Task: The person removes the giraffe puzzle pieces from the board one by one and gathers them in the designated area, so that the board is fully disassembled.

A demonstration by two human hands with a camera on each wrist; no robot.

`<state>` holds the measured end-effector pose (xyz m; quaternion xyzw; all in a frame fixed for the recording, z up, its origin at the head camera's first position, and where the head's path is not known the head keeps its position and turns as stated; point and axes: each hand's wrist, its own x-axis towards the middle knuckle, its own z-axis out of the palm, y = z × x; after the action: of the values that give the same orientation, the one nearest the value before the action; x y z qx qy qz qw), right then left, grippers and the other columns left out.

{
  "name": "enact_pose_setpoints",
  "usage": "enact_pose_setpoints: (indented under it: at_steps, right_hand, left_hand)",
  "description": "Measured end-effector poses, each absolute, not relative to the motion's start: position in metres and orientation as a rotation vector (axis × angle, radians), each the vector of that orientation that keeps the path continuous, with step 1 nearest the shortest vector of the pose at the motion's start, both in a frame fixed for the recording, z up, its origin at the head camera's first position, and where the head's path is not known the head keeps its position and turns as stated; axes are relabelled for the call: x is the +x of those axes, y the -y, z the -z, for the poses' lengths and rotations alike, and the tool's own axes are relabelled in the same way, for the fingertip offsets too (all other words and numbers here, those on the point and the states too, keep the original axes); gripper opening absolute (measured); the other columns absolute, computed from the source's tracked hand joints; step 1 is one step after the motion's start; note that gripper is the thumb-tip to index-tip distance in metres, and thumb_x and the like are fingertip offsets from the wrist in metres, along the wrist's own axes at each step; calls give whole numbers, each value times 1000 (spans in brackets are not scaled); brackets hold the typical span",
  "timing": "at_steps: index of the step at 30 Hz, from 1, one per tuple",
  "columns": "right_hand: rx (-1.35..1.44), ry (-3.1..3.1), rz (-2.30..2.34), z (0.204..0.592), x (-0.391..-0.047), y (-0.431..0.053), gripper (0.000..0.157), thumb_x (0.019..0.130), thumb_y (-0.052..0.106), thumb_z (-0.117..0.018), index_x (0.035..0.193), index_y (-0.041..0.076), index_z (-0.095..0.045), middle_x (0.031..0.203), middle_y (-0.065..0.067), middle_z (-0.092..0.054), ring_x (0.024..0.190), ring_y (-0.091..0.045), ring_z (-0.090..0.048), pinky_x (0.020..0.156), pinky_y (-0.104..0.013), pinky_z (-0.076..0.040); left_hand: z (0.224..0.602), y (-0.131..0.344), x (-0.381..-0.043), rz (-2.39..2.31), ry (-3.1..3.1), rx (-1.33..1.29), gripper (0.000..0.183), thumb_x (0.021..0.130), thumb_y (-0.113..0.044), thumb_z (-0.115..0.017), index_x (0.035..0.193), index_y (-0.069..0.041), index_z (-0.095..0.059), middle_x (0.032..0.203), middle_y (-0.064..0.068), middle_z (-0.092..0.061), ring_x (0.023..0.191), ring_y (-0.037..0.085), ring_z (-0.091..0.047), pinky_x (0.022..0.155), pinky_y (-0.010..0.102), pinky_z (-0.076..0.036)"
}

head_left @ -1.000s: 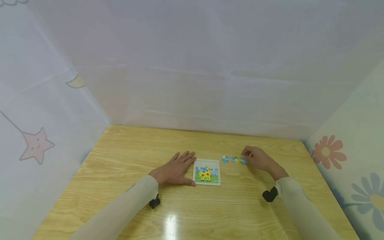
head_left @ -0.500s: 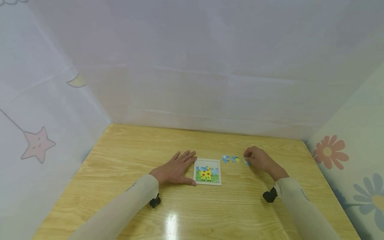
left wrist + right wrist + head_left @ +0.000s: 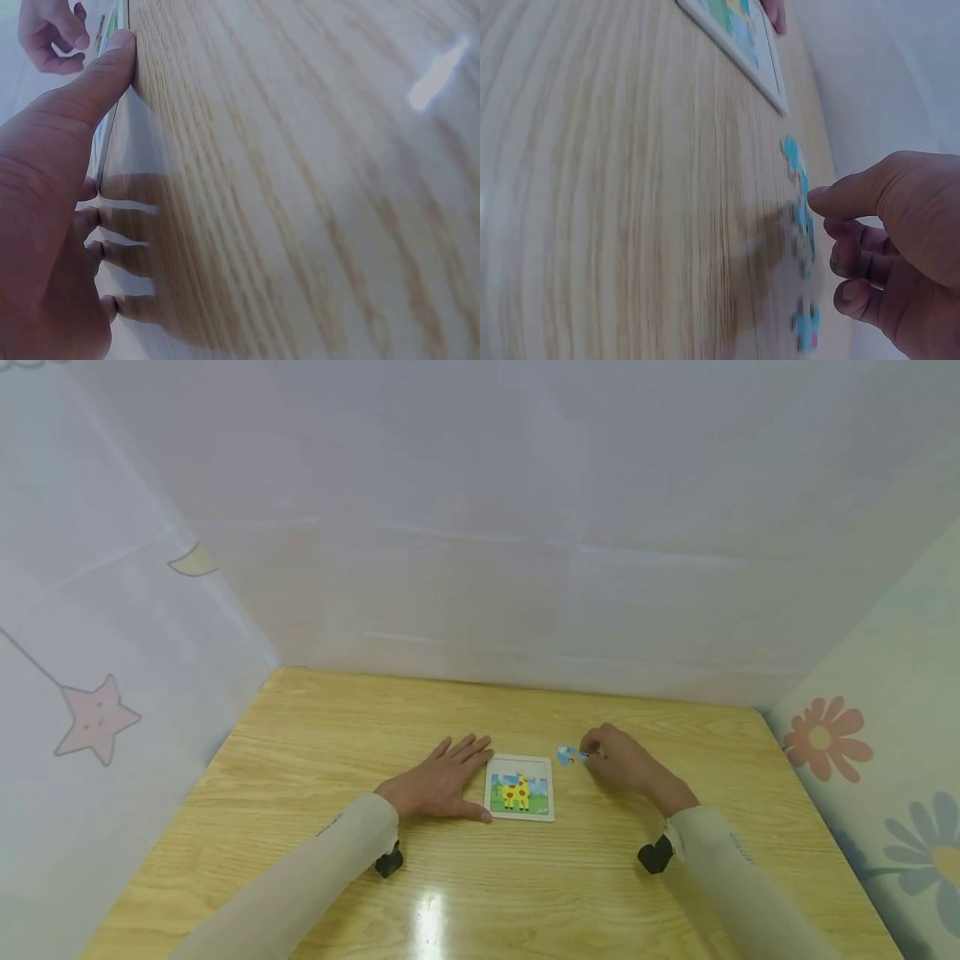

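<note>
A small square jigsaw tray [image 3: 522,816] with a pale rim holds joined pieces of a yellow giraffe with red spots; a pale strip of its base shows along the top. My left hand [image 3: 442,783] lies spread at its left side, thumb and fingertips right at the rim. To the right of the tray, my right hand [image 3: 626,762] hovers with bent fingers over loose jigsaw pieces. In the right wrist view, the thumb tip overlaps the middle piece [image 3: 804,244]. A blue piece [image 3: 791,155] lies nearer the tray, and another piece [image 3: 806,330] lies farther off.
The wooden table [image 3: 480,881] meets a pale cloth wall [image 3: 510,568] at the back. Cloth side walls carry a star [image 3: 97,718] and flowers [image 3: 821,737]. Black wrist devices [image 3: 655,855] sit below both cuffs.
My right hand first slides the rightmost piece a little right, then leaves it and moves left over the middle piece. The left hand stays at the tray.
</note>
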<state>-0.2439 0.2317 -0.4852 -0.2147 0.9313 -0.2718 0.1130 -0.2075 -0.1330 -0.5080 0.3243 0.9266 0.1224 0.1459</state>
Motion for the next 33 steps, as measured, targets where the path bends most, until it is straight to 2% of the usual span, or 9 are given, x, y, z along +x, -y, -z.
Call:
enact_pose_setpoints:
  at_steps: [5, 16, 27, 33]
  right_hand:
    - [-697, -2702, 766, 482, -239, -203, 21, 104, 8, -63, 121, 3, -72, 113, -9, -66, 102, -20, -64, 90, -42, -58]
    - [-821, -2612, 714, 487, -229, -147, 20, 104, 15, -67, 122, 9, -75, 111, 0, -67, 96, -12, -62, 88, -35, -56]
    - [-848, -2537, 691, 487, -226, -122, 19, 102, 20, -74, 119, 11, -74, 112, -1, -65, 98, -12, -62, 92, -37, -58]
    - [-832, -2492, 693, 487, -226, -118, 25, 101, 23, -77, 121, 10, -71, 113, 0, -68, 96, -12, -62, 89, -37, -58]
  left_hand:
    - [507, 133, -208, -349, -2668, 935, 112, 92, -80, -62, 172, -14, -21, 183, 6, -8, 171, 31, -7, 138, 61, -6]
    - [507, 132, -207, -360, -2671, 928, 111, 91, -80, -62, 172, -14, -23, 183, 6, -9, 170, 31, -8, 138, 61, -7]
    - [506, 131, -207, -363, -2670, 929, 110, 92, -78, -63, 172, -13, -23, 183, 6, -9, 170, 31, -9, 137, 62, -9]
    - [506, 132, -207, -359, -2666, 927, 110, 92, -78, -63, 172, -14, -22, 183, 5, -8, 170, 31, -8, 138, 61, -8]
